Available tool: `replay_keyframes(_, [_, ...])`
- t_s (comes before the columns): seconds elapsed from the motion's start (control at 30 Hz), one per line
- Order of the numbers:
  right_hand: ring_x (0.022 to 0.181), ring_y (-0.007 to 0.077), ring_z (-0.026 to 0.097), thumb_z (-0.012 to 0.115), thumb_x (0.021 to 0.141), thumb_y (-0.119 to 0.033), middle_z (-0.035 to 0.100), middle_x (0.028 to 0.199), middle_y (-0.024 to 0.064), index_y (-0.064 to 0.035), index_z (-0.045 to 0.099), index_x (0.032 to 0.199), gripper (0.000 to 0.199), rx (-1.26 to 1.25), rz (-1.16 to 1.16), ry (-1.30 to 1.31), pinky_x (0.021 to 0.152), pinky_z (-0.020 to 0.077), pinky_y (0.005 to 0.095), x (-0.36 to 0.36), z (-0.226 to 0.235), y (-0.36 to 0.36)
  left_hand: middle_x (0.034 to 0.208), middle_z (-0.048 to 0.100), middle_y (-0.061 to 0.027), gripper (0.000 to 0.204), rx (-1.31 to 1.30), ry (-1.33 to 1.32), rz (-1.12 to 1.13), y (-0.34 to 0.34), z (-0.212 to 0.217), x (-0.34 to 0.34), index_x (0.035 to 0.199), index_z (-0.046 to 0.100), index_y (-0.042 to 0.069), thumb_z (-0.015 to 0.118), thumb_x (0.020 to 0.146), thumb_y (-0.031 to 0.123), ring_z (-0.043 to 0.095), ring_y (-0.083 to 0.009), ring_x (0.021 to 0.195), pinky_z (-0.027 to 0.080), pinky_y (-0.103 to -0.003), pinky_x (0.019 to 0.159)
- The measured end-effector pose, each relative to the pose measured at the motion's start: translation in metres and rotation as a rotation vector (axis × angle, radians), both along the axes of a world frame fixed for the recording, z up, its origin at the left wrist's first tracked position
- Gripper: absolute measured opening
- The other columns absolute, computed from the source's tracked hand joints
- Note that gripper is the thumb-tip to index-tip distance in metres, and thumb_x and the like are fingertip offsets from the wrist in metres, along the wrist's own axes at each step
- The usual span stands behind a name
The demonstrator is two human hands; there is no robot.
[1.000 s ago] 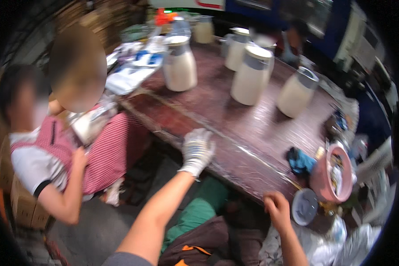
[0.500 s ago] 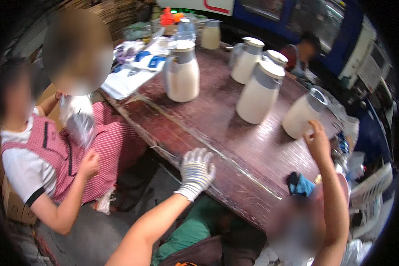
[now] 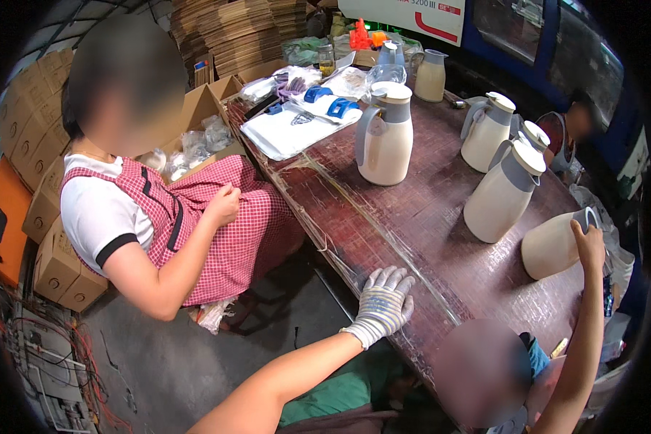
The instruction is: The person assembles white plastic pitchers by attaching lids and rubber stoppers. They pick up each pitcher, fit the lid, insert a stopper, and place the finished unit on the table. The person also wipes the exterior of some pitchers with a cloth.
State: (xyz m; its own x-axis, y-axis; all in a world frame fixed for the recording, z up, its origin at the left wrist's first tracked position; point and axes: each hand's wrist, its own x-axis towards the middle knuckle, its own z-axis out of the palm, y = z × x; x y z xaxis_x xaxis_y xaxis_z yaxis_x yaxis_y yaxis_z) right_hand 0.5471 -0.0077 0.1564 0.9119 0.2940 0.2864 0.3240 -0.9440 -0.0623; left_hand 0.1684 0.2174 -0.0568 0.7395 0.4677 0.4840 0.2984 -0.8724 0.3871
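Cream jugs (image 3: pixel 385 137) are stood across the dark wooden surface (image 3: pixel 427 239). Its lower-centre edge is pressed by the gloved left hand (image 3: pixel 383 304), fingers spread; the bare right hand (image 3: pixel 588 242) is cupped over a tipped jug (image 3: pixel 553 246) at right. Cardboard boxes (image 3: pixel 58 267) are stacked at left.

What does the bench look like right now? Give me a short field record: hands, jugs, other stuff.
left hand: gloved left hand, flat on the edge of the table, holding nothing
right hand: bare right hand on the rim of the tipped jug
upright jugs: four cream jugs, nearest is the lidded jug
far end: white bags with blue parts
beside table: a seated person in a red checked apron
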Motion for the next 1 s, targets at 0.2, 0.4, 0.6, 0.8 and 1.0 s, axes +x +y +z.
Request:
replay_keyframes(0.2, [0.091, 0.0385, 0.055, 0.060, 0.088, -0.044, 0.052, 0.091, 0.0205, 0.0060, 0.057, 0.089, 0.050, 0.202, 0.280, -0.181, 0.080, 0.0427, 0.0419, -0.080, -0.025, -0.029, 0.124, 0.057, -0.0134, 0.039, 0.009, -0.012, 0.016, 0.000, -0.005, 0.000, 0.114, 0.061, 0.009, 0.060, 0.079, 0.027, 0.049, -0.0318, 0.121, 0.033, -0.048, 0.106])
replay_keyframes(0.4, [0.100, 0.0324, 0.053, 0.059, 0.092, -0.024, 0.055, 0.102, 0.0166, 0.0034, 0.059, 0.096, 0.028, 0.539, 0.483, -0.026, 0.088, 0.0412, 0.0415, -0.237, -0.037, -0.158, 0.127, 0.056, -0.0074, 0.048, -0.621, -0.157, -0.445, 0.000, -0.001, 0.002, 0.117, 0.060, 0.012, 0.066, 0.083, 0.045, 0.050, -0.0262, 0.118, 0.038, -0.038, 0.102])
replay_keyframes(0.6, [0.115, 0.0316, 0.052, 0.057, 0.093, -0.019, 0.059, 0.117, 0.0160, 0.0035, 0.062, 0.110, 0.029, 0.601, 0.500, 0.225, 0.098, 0.0404, 0.0425, -0.378, -0.121, -0.250, 0.106, 0.061, -0.0067, 0.051, -1.108, 0.045, -1.145, -0.129, 0.136, -0.070, 0.129, 0.048, 0.004, 0.065, 0.085, 0.022, 0.053, -0.0141, 0.102, 0.043, -0.031, 0.092])
replay_keyframes(0.8, [0.107, 0.0288, 0.057, 0.057, 0.094, -0.022, 0.059, 0.118, 0.0170, 0.0036, 0.058, 0.119, 0.036, 0.915, 0.021, 0.691, 0.094, 0.0447, 0.0410, -0.460, -0.157, -0.280, 0.101, 0.065, -0.0018, 0.041, -1.454, 0.278, -0.854, -0.157, 0.061, -0.101, 0.115, 0.059, 0.003, 0.065, 0.075, 0.005, 0.058, -0.0130, 0.098, 0.045, -0.028, 0.091])
replay_keyframes(1.0, [0.091, 0.0361, 0.064, 0.057, 0.085, -0.051, 0.065, 0.099, 0.0231, 0.0008, 0.061, 0.109, 0.058, 0.020, -0.192, 0.668, 0.079, 0.0514, 0.0454, -0.531, -0.374, -0.433, 0.094, 0.063, 0.0014, 0.035, -1.424, 0.401, -0.719, -0.160, 0.090, -0.123, 0.114, 0.060, 0.006, 0.065, 0.080, 0.005, 0.056, -0.0090, 0.088, 0.045, -0.024, 0.082])
